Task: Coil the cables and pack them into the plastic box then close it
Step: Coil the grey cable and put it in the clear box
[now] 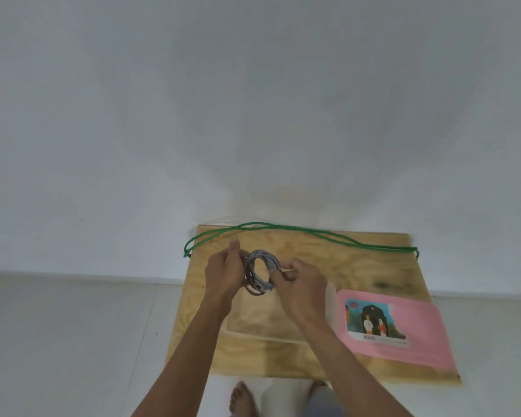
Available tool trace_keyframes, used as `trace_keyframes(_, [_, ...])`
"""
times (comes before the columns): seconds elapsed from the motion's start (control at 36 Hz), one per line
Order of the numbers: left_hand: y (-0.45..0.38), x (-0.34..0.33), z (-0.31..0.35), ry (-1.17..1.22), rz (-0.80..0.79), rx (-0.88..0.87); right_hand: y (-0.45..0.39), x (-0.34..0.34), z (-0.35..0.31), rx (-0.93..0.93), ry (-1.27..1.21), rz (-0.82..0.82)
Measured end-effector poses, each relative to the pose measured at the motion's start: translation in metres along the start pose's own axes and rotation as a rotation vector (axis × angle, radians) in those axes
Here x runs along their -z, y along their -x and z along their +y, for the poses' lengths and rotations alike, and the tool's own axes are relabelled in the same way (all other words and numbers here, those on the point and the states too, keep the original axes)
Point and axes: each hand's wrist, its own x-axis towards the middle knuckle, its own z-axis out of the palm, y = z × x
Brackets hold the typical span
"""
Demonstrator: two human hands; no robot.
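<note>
**Keeping the grey loops tidy**

I hold the grey cable [260,276] up in the air, just over the middle of the wooden tabletop [358,266]. It is wound into a round ring of many loops. My left hand [223,273] wraps around the left side of the ring, and its fingers are closed on the loops. My right hand [298,284] is at the right side, and its fingers [285,273] pinch together on the cable there. I think that is the loose end, but it is too small to tell for sure.

I think I am finishing this coil. To do it well, I should keep my left hand tight so the loops stay stacked and do not spring open. My right hand should tuck the end around the bundle, snug but not too hard, so the cable does not bend sharply.

The clear plastic box [268,329] sits on the tabletop under my arms, close to me. It is see-through and hard to make out. It looks open. The pink lid [418,341] lies flat just beside it, on the right. The ring needs to be small enough to fit inside.

The green cable [298,231] lies stretched in long loops along the far edge of the tabletop. It is not coiled yet.
</note>
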Motion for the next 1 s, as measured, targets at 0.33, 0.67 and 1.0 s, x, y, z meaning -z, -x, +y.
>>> trace_keyframes(0.33, [-0.029, 0.029, -0.076, -0.594, -0.079, 0.012, -0.001, -0.062, 0.077, -0.257, 0.222, -0.059])
trace_keyframes(0.67, [-0.036, 0.034, -0.106, -0.603, -0.034, 0.080, -0.012, -0.109, 0.098, -0.392, 0.280, -0.120])
trace_keyframes(1.0, [-0.035, 0.039, -0.115, -0.543, -0.038, 0.104, -0.002, -0.132, 0.089, -0.428, 0.278, -0.160])
